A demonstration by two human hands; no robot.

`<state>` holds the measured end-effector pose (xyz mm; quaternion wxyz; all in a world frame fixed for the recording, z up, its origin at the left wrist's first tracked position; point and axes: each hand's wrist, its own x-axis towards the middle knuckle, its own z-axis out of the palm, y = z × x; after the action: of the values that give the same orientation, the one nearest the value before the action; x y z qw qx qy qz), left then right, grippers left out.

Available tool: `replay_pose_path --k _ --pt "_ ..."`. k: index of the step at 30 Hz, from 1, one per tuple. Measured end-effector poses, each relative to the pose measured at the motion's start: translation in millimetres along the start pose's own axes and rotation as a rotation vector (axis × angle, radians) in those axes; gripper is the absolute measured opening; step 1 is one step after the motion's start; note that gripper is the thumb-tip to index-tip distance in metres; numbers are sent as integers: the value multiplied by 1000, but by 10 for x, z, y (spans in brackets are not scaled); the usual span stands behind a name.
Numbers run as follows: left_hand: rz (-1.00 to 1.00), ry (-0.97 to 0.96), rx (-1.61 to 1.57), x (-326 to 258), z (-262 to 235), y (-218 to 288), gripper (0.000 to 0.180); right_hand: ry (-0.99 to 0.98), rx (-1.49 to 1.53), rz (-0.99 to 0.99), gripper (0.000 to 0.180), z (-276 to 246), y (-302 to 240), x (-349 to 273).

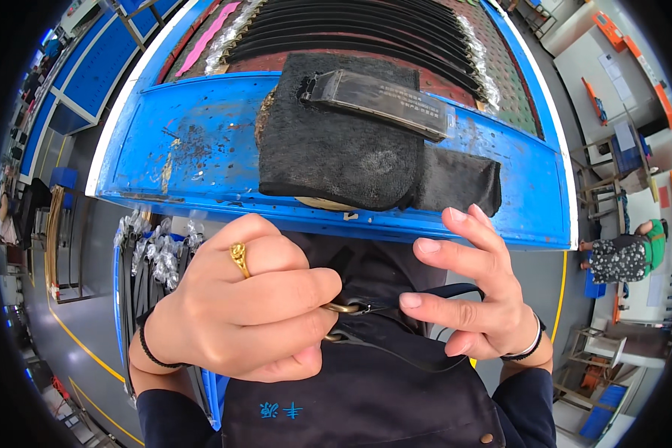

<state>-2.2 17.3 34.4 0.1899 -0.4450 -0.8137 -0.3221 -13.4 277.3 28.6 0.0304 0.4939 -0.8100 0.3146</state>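
My left hand point(254, 306) is closed, its fingers curled around the end of a thin black strap point(461, 290) with brass-coloured metal fittings point(342, 307). Two of these fittings stick out past the knuckles; the rest is hidden in the hand. Close by on the right, my right hand point(474, 287) has its fingers spread. The strap runs behind those fingers and loops back below them. Both hands are in front of my dark apron point(366, 388), just short of the bench's near edge.
On the blue bench point(201, 157) lies a pad covered in black cloth point(328, 149), bearing a dark flat bar in clear plastic point(384, 101). Several black straps point(351, 33) lie in a row behind it. Plastic-wrapped straps point(153, 254) hang at left. Another person point(631, 254) is far right.
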Motion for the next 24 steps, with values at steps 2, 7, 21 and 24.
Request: replay_pose_path --k 2,7,21,24 --pt "9 5 8 -5 -4 -6 7 -10 4 32 46 -17 22 -12" --pt "38 46 54 -54 -42 -7 6 60 75 201 55 -109 171 -29" --pt "-599 544 -283 -444 -204 -97 31 37 -688 616 31 77 556 -333" --pt "-674 761 -499 -500 -200 -163 34 168 -640 559 37 -121 593 -140"
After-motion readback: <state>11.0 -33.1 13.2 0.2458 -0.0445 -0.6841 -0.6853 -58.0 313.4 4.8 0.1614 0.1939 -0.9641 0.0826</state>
